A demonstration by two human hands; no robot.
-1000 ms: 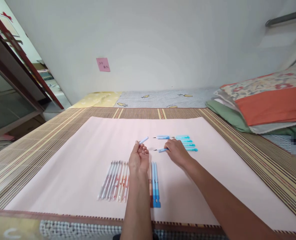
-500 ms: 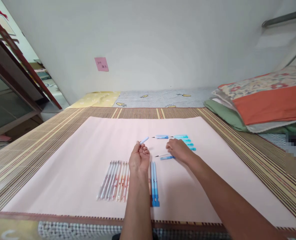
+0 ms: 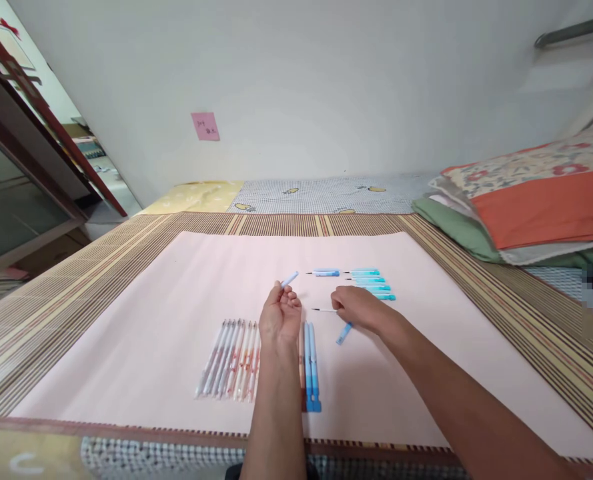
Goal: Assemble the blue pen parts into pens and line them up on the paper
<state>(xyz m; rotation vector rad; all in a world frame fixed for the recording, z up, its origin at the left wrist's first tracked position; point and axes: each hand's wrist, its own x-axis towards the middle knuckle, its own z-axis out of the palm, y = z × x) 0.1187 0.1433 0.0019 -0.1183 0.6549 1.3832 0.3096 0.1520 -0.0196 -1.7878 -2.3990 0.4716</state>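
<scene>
My left hand (image 3: pixel 281 310), palm up with curled fingers, holds a short pale-blue pen part (image 3: pixel 290 279) that points up and right. To its right, my right hand (image 3: pixel 359 307) is closed, knuckles up, over a blue pen barrel (image 3: pixel 344 333) whose lower end sticks out beneath it; the grip is hidden. A thin dark-tipped pen refill (image 3: pixel 325 310) lies beside those fingers, its right end covered. Beyond my right hand lie turquoise pen parts (image 3: pixel 371 280) with refills, and a blue pen part (image 3: pixel 326 273) with a refill lies left of them.
Several whole pens (image 3: pixel 229 360) stand in a row on the pink sheet (image 3: pixel 126 333), partly behind my left forearm, with blue pens (image 3: pixel 312 367) at the row's right end. Folded bedding (image 3: pixel 541 207) is piled at the right. A wall with a pink note (image 3: pixel 205 127) rises behind.
The blue pen barrel under my right hand has swung from nearly level to slanting toward me, away from the refill beside it. My left hand keeps its hold, nearly still.
</scene>
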